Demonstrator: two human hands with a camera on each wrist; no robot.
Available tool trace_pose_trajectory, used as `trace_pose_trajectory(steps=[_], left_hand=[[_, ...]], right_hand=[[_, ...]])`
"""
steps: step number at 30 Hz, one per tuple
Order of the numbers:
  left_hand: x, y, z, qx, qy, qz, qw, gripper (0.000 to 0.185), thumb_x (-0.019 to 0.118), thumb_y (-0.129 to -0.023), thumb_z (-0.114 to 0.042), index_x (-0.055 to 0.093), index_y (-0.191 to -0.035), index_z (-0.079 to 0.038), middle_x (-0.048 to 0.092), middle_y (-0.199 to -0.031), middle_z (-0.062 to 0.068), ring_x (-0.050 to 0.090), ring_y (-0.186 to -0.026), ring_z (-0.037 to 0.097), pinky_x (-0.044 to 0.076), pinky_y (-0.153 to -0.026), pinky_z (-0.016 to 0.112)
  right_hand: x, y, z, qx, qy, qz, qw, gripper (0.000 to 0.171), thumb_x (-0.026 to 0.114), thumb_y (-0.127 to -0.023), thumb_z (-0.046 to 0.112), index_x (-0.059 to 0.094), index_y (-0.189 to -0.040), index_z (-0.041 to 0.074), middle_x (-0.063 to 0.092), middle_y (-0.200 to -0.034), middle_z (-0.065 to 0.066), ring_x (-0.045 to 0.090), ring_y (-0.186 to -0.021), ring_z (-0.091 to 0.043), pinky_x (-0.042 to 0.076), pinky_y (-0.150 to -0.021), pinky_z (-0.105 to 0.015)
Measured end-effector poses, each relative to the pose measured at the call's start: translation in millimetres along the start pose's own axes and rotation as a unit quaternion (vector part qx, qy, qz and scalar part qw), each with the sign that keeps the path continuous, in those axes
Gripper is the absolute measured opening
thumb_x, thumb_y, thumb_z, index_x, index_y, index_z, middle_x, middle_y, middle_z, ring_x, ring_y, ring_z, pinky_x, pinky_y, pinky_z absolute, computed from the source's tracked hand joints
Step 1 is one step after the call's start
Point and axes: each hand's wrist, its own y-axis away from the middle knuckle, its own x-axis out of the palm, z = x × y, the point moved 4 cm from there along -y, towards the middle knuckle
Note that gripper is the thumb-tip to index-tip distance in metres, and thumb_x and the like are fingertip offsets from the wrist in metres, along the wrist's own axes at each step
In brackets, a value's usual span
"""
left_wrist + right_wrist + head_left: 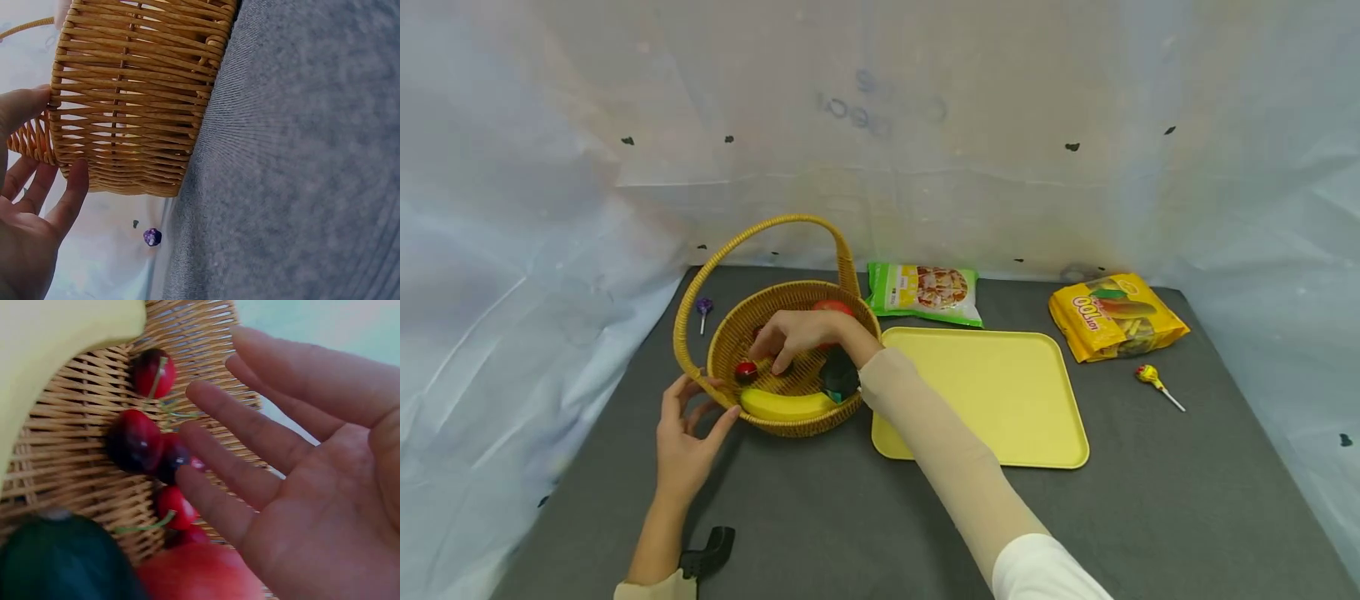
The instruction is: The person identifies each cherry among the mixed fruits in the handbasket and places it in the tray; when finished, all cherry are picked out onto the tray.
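A yellow wicker basket (801, 430) stands left of centre on the table. At its left rim, by the foot of the handle, my left hand (687, 446) holds it between thumb and fingers. My right hand (805, 329) reaches inside, its fingers loosely extended close over several dark red cherries (134, 440) in the right wrist view; nothing shows gripped in it. A banana (786, 407) lies along the near side of the basket. A dark green, rounded item (62, 562) and a red round fruit (200, 574) sit beside the cherries.
A yellow tray (985, 400) lies right of the basket, with a green snack bag (925, 292) behind it. Farther right are a yellow snack bag (1116, 317) and a yellow-red lollipop (1148, 374). A purple lollipop (703, 306) lies behind the basket's left side.
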Motion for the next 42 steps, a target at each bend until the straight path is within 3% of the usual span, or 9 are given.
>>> trace_pose_trajectory(steps=[5,10,18,24,27,31,35,39,42], left_hand=[[1.0,-0.7,-1.4,-0.002,-0.001,0.002,1.0000,0.075,0.066,-0.071,0.034,0.039,-0.139,0.015,0.051,-0.116,0.038,0.052,-0.115,0.027,0.053,-0.091,0.017],[3.2,0.0,0.3,-0.006,-0.004,0.007,1.0000,0.075,0.068,-0.072,0.032,0.040,-0.139,0.013,0.052,-0.116,0.037,0.052,-0.116,0.028,0.053,-0.091,0.018],[5.0,-1.0,-1.3,-0.024,-0.030,0.014,0.9992,0.075,0.071,-0.074,0.027,0.039,-0.140,0.013,0.055,-0.118,0.032,0.052,-0.118,0.018,0.052,-0.093,0.016],[4.3,-2.9,-5.1,-0.020,-0.032,0.013,0.9992,0.074,0.070,-0.074,0.028,0.039,-0.140,0.014,0.055,-0.117,0.033,0.052,-0.117,0.022,0.053,-0.092,0.018],[3.7,-3.1,-5.2,-0.017,-0.033,0.012,0.9992,0.075,0.070,-0.074,0.028,0.040,-0.140,0.013,0.055,-0.117,0.033,0.053,-0.117,0.022,0.053,-0.092,0.018],[3.5,-2.6,-3.6,-0.014,-0.033,0.012,0.9993,0.076,0.070,-0.073,0.028,0.040,-0.141,0.012,0.055,-0.117,0.034,0.053,-0.117,0.022,0.053,-0.093,0.018],[2.9,-1.3,-2.4,0.002,-0.028,0.007,0.9996,0.079,0.070,-0.071,0.031,0.040,-0.141,0.011,0.055,-0.116,0.035,0.053,-0.116,0.026,0.053,-0.093,0.018],[1.1,0.0,-1.4,0.013,-0.020,0.001,0.9997,0.080,0.069,-0.069,0.033,0.041,-0.140,0.013,0.055,-0.114,0.037,0.054,-0.115,0.028,0.053,-0.093,0.017],[-1.1,0.7,-1.1,0.017,-0.021,-0.003,0.9996,0.080,0.069,-0.068,0.034,0.041,-0.140,0.013,0.055,-0.114,0.037,0.054,-0.116,0.026,0.053,-0.093,0.017]], right_hand=[[6,-4,-10,0.044,0.031,0.001,0.999,0.041,0.067,-0.093,-0.003,0.062,-0.133,-0.001,0.062,-0.134,-0.011,0.056,-0.125,-0.023,0.051,-0.094,-0.018],[9,-3,-18,0.091,0.059,0.013,0.994,0.033,0.069,-0.091,-0.002,0.070,-0.123,0.003,0.069,-0.119,-0.005,0.062,-0.106,-0.015,0.056,-0.082,-0.020],[16,-6,-24,0.108,0.111,0.052,0.987,0.032,0.071,-0.088,-0.004,0.073,-0.118,0.007,0.067,-0.114,-0.002,0.061,-0.103,-0.014,0.057,-0.081,-0.020],[16,-5,-23,0.131,0.118,0.060,0.983,0.028,0.072,-0.087,-0.006,0.074,-0.112,0.009,0.067,-0.109,-0.001,0.061,-0.099,-0.015,0.058,-0.078,-0.022],[12,0,-19,0.114,0.112,0.055,0.986,0.025,0.073,-0.087,-0.004,0.075,-0.110,0.007,0.069,-0.105,0.000,0.063,-0.095,-0.015,0.058,-0.077,-0.023],[0,18,-9,0.046,0.087,0.016,0.995,0.020,0.073,-0.089,0.000,0.075,-0.108,0.001,0.071,-0.102,-0.003,0.064,-0.092,-0.018,0.058,-0.076,-0.025],[-17,55,-3,-0.045,0.045,-0.054,0.996,0.023,0.071,-0.090,0.001,0.070,-0.112,-0.005,0.070,-0.106,-0.008,0.064,-0.095,-0.026,0.058,-0.080,-0.029],[-30,105,-17,-0.087,-0.011,-0.158,0.983,0.027,0.070,-0.092,0.004,0.068,-0.118,-0.004,0.067,-0.114,-0.010,0.065,-0.095,-0.032,0.059,-0.079,-0.033],[-35,143,-39,-0.078,-0.068,-0.252,0.962,0.030,0.070,-0.092,0.005,0.067,-0.121,-0.003,0.066,-0.119,-0.013,0.066,-0.099,-0.031,0.059,-0.081,-0.036]])
